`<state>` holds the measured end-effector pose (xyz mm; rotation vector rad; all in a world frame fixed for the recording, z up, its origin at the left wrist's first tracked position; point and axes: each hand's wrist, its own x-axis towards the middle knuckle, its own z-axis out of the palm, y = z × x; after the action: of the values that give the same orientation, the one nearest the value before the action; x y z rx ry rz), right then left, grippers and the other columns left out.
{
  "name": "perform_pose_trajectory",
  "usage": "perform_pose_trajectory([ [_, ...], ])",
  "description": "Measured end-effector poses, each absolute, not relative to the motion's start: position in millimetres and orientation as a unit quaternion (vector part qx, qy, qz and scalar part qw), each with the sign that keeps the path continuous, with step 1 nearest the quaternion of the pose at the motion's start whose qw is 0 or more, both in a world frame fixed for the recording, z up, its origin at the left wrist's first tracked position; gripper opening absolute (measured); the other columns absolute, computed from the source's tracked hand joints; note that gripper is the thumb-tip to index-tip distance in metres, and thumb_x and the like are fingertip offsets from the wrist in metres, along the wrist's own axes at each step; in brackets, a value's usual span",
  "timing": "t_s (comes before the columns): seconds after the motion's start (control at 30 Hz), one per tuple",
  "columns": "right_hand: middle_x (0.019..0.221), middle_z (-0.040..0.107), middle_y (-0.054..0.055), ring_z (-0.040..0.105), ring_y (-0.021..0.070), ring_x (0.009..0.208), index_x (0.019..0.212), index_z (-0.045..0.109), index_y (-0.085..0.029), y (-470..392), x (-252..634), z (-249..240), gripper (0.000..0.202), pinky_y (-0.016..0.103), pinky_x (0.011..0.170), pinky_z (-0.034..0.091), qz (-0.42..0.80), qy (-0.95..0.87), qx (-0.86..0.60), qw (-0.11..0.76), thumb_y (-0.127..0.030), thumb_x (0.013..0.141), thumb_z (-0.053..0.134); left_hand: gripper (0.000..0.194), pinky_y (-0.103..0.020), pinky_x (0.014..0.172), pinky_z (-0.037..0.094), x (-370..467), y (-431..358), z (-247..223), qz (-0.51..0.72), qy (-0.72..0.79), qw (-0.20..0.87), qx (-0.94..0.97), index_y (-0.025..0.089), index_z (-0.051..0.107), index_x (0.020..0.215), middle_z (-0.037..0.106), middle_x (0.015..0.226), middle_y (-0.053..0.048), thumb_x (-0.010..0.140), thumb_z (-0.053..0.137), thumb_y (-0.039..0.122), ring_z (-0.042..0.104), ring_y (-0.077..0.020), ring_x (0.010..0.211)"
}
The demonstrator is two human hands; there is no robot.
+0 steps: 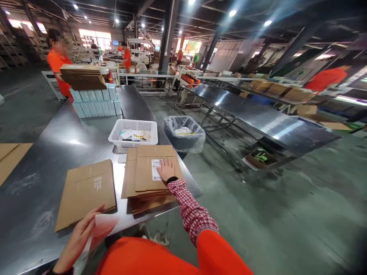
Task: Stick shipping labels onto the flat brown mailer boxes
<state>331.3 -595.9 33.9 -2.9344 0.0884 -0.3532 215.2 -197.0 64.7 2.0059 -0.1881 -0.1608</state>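
Observation:
My right hand [166, 169] lies flat with spread fingers on a white printed label [156, 174], which is on the top flattened carton of a brown stack [143, 152] near the table's front edge. At the lower left, my left hand [86, 229] holds a thin whitish sheet [104, 223] between thumb and fingers. Just beyond that hand, a second pile of flattened cartons [86, 187] with white print rests on the metal table [34, 191].
Behind the stack stands a white basket [133, 131] with papers and a yellow pen. A lined bin [183, 133] is right of the table. Light-blue boxes [96, 103] are piled further back, near a person in orange [59, 65].

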Motion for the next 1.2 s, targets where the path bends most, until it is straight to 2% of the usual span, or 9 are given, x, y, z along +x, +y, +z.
perform_pose_trajectory([
  [0.17,0.145,0.041,0.009,0.029,0.0299,0.135,0.139,0.041,-0.02,-598,342,22,0.048,0.051,0.108,0.022,-0.103,-0.022,-0.991,0.088,-0.036,0.095,0.035,0.055,-0.038,0.094,0.049,207,-181,75,-0.015,-0.053,0.508,0.86,0.024,0.071,0.103,0.068,0.117,-0.007,0.075,0.051,0.067,0.064,-0.0269,0.106],
  [0.3,0.137,0.047,0.021,0.037,0.0307,0.131,0.131,0.048,-0.006,-604,337,26,0.048,0.046,0.107,0.028,-0.115,0.008,-0.984,0.137,-0.032,0.091,0.043,0.047,-0.027,0.074,0.057,182,-182,125,0.084,-0.033,0.432,0.897,0.025,0.073,0.088,0.075,0.093,-0.004,0.077,0.05,0.065,0.07,-0.0232,0.087],
  [0.47,0.13,0.052,0.023,0.045,0.0303,0.125,0.12,0.057,-0.006,-548,333,58,0.045,0.049,0.107,0.031,-0.088,-0.061,-0.914,0.391,-0.038,0.089,0.049,0.038,-0.023,0.073,0.054,154,-213,198,0.155,-0.04,0.393,0.905,0.018,0.07,0.089,0.073,0.092,-0.006,0.087,0.045,0.046,0.068,-0.0194,0.085],
  [0.57,0.132,0.054,0.011,0.049,0.0241,0.123,0.128,0.052,-0.018,-467,300,79,0.061,0.041,0.106,0.037,0.087,-0.294,-0.764,0.567,-0.049,0.077,0.064,0.034,-0.022,0.068,0.051,153,-220,216,0.17,-0.037,0.378,0.909,0.016,0.07,0.09,0.071,0.09,-0.006,0.089,0.043,0.037,0.066,-0.0165,0.079],
  [0.63,0.12,0.062,0.008,0.055,0.0245,0.114,0.118,0.06,-0.019,-413,268,86,0.06,0.04,0.1,0.042,0.249,-0.395,-0.618,0.633,-0.049,0.068,0.073,0.036,-0.023,0.065,0.051,155,-215,216,0.176,-0.009,0.371,0.912,0.016,0.069,0.093,0.071,0.089,-0.006,0.09,0.04,0.036,0.064,-0.0154,0.074],
  [0.77,0.093,0.071,0.006,0.065,0.0211,0.088,0.092,0.071,-0.015,-349,225,81,0.037,0.039,0.087,0.05,0.358,-0.301,-0.513,0.72,-0.047,0.073,0.068,0.043,-0.03,0.076,0.052,153,-188,197,0.246,0.103,0.316,0.91,0.014,0.06,0.118,0.062,0.119,-0.012,0.09,0.039,0.04,0.059,-0.0239,0.106],
  [0.9,0.092,0.071,0.005,0.065,0.0195,0.086,0.092,0.07,-0.017,-335,219,73,0.031,0.037,0.087,0.049,0.347,-0.266,-0.52,0.734,-0.04,0.073,0.07,0.052,-0.032,0.086,0.051,141,-174,169,0.194,0.101,0.356,0.908,0.021,0.048,0.131,0.05,0.137,-0.01,0.084,0.05,0.044,0.047,-0.0263,0.125],
  [1.07,0.087,0.069,0.004,0.063,0.0182,0.081,0.09,0.068,-0.017,-323,221,70,0.027,0.033,0.078,0.05,0.298,-0.248,-0.596,0.703,-0.04,0.076,0.066,0.032,-0.032,0.081,0.052,137,-173,127,0.105,0.108,0.485,0.862,0.02,0.06,0.102,0.068,0.099,-0.006,0.078,0.06,0.042,0.064,-0.0217,0.092],
  [1.2,0.09,0.065,0.004,0.059,0.0171,0.082,0.096,0.066,-0.018,-314,232,66,0.034,0.03,0.076,0.048,0.211,-0.226,-0.679,0.666,-0.041,0.072,0.071,0.033,-0.029,0.074,0.053,147,-163,99,0.093,0.159,0.545,0.818,0.021,0.058,0.101,0.068,0.089,-0.003,0.079,0.059,0.045,0.065,-0.0193,0.082],
])
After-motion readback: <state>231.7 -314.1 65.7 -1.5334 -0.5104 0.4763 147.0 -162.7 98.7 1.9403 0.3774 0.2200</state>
